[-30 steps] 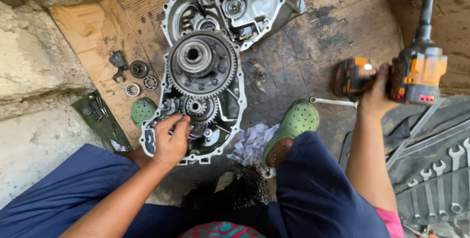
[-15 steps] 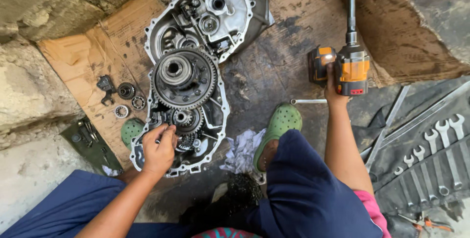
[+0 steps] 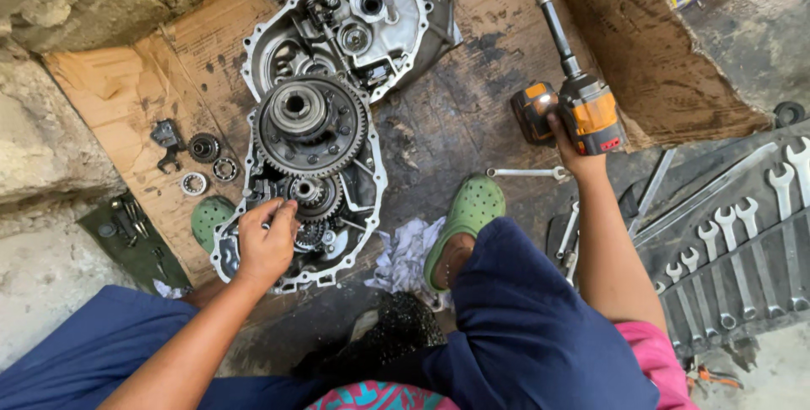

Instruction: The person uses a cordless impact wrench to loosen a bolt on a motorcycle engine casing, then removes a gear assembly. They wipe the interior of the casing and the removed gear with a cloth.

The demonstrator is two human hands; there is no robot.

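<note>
right hand (image 3: 567, 142) swung impact wrench (image 3: 572, 89) leftward, tilted, nearer the gearbox housing (image 3: 299, 199)

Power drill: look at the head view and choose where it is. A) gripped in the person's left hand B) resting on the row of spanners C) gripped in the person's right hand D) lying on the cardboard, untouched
C: the right hand grips the orange and black power drill above the floor, while the left hand rests on the open gearbox.

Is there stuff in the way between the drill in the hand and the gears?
Nothing stands between them. The right hand holds the drill off to the side, and only oily cardboard lies between it and the gears. The left hand already rests on the casing.
</note>
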